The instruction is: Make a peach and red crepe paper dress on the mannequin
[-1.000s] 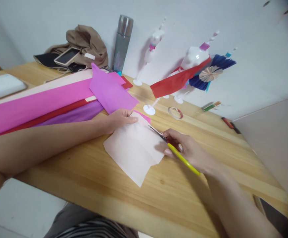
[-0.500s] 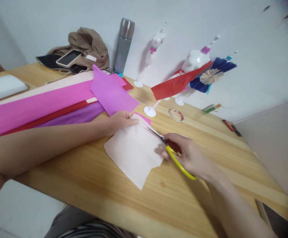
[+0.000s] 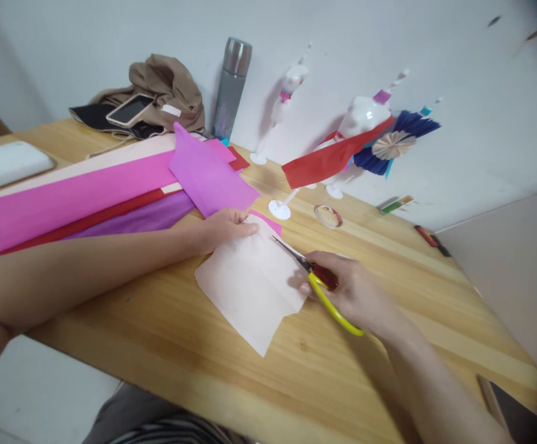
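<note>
A pale pink sheet of paper (image 3: 247,283) with uneven edges is held a little above the wooden table. My left hand (image 3: 226,229) pinches its upper left corner between thumb and fingers. My right hand (image 3: 349,287) is closed round the handles of a pair of scissors (image 3: 330,305), one yellow and one dark red. The dark blades point up and left along the sheet's right edge and look closed or nearly so. Beneath the sheet's top edge a strip of bright pink paper (image 3: 268,222) shows. Beside my left hand lies a purple paper piece (image 3: 210,176).
Long pink paper strips (image 3: 78,191) cover the table's left. Behind stand a grey thermos (image 3: 231,92), a brown cloth bag (image 3: 169,86) with a phone (image 3: 130,111), and decorated stands with a red paper strip (image 3: 328,161). A tape roll (image 3: 328,216) lies right of centre.
The scissors' tips have shifted very slightly up and left along the sheet. My left hand stays in the same place on the paper.
</note>
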A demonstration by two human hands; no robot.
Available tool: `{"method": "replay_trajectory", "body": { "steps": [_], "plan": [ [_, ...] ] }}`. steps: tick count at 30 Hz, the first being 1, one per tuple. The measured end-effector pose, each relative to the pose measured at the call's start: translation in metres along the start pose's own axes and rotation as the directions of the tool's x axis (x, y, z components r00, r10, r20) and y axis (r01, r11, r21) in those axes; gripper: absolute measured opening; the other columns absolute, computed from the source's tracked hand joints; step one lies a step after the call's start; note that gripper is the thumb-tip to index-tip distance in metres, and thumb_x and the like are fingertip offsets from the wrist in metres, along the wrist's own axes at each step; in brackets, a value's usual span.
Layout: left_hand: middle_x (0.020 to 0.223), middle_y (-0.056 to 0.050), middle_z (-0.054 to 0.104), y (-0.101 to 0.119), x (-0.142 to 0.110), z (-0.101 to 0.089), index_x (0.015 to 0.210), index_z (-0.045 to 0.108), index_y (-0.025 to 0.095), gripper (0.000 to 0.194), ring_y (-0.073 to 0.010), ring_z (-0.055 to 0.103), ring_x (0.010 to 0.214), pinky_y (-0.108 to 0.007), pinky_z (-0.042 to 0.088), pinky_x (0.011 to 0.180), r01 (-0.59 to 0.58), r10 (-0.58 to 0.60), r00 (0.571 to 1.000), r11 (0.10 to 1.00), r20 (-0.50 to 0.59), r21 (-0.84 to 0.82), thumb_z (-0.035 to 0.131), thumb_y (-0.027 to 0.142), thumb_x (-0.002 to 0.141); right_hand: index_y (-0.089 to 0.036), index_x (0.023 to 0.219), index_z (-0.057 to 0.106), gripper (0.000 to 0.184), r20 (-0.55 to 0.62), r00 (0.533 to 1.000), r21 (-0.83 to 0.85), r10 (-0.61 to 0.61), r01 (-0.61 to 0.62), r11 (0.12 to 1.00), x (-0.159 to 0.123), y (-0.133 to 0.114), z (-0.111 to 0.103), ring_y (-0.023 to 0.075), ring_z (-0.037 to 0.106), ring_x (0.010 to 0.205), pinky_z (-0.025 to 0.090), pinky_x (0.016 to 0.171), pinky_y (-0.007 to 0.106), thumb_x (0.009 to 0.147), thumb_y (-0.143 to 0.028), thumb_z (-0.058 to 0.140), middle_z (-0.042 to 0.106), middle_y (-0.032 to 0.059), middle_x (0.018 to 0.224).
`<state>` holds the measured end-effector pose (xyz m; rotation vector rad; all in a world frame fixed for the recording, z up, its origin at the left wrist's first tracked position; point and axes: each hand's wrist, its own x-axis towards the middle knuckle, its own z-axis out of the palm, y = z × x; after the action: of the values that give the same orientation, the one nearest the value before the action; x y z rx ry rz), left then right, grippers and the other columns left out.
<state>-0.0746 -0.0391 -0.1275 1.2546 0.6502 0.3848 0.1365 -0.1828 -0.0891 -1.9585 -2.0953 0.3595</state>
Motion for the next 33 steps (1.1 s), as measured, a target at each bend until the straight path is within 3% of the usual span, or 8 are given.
{"method": "replay_trajectory", "body": {
  "steps": [3, 11, 19, 23, 29, 33],
  "plan": [
    [0.057, 0.0, 0.061, 0.0, -0.001, 0.0, 0.068, 0.058, 0.014, 0.024, -0.008, 0.052, 0.044, -0.019, 0.037, 0.043, -0.003, 0.003, 1.0, 1.0, -0.004, 0.009, 0.067, 0.029, 0.084, -0.02, 0.096, 0.069, 0.039, 0.065, 0.998, 0.03, 0.017, -0.019, 0.999, 0.001, -0.001, -0.001, 0.0193, 0.055, 0.061, 0.043, 0.057, 0.031, 0.087, -0.055, 0.055, 0.066, 0.0051, 0.072],
    [0.06, -0.003, 0.064, 0.001, -0.001, 0.001, 0.068, 0.06, 0.012, 0.023, -0.0096, 0.056, 0.046, -0.019, 0.041, 0.045, 0.019, -0.019, 1.0, 1.0, -0.008, -0.004, 0.061, 0.026, 0.087, -0.021, 0.092, 0.071, 0.041, 0.029, 0.999, 0.01, 0.029, -0.029, 1.0, 0.0, 0.001, 0.001, 0.0179, 0.05, 0.056, 0.04, 0.055, 0.03, 0.086, -0.058, 0.053, 0.062, 0.0038, 0.064],
    [0.064, -0.004, 0.069, 0.002, -0.001, 0.002, 0.07, 0.065, 0.012, 0.018, -0.0119, 0.062, 0.05, -0.02, 0.044, 0.047, 0.03, -0.03, 1.0, 0.998, 0.0, -0.054, 0.066, 0.025, 0.082, -0.021, 0.096, 0.076, 0.049, 0.012, 0.999, 0.012, 0.031, -0.031, 0.999, 0.0, 0.008, 0.005, 0.0169, 0.048, 0.054, 0.036, 0.053, 0.03, 0.086, -0.063, 0.052, 0.06, 0.004, 0.063],
    [0.069, -0.007, 0.072, 0.002, -0.001, 0.001, 0.075, 0.069, 0.01, 0.014, -0.0136, 0.064, 0.053, -0.021, 0.044, 0.049, 0.038, -0.035, 0.999, 0.995, 0.026, -0.092, 0.069, 0.024, 0.079, -0.02, 0.088, 0.072, 0.045, 0.027, 1.0, 0.005, 0.009, -0.009, 1.0, 0.001, 0.008, 0.004, 0.017, 0.047, 0.053, 0.036, 0.053, 0.03, 0.085, -0.061, 0.054, 0.056, 0.0021, 0.06],
    [0.072, -0.006, 0.073, -0.001, 0.0, -0.001, 0.079, 0.071, 0.01, 0.015, -0.0119, 0.063, 0.053, -0.021, 0.046, 0.052, 0.02, -0.018, 0.999, 0.998, 0.034, -0.063, 0.072, 0.024, 0.075, -0.019, 0.104, 0.068, 0.041, 0.061, 0.998, -0.007, -0.029, 0.029, 1.0, 0.002, -0.001, -0.001, 0.0173, 0.05, 0.056, 0.038, 0.056, 0.031, 0.085, -0.053, 0.056, 0.059, 0.002, 0.066],
    [0.07, -0.005, 0.072, 0.0, -0.001, -0.001, 0.079, 0.071, 0.01, 0.014, -0.0111, 0.062, 0.052, -0.021, 0.045, 0.052, 0.012, -0.01, 0.999, 0.999, 0.043, -0.037, 0.071, 0.024, 0.076, -0.02, 0.103, 0.066, 0.036, 0.057, 0.998, -0.048, -0.009, 0.012, 0.999, 0.003, -0.002, 0.001, 0.0184, 0.053, 0.06, 0.039, 0.057, 0.031, 0.086, -0.05, 0.055, 0.062, 0.0044, 0.074]
  ]
}}
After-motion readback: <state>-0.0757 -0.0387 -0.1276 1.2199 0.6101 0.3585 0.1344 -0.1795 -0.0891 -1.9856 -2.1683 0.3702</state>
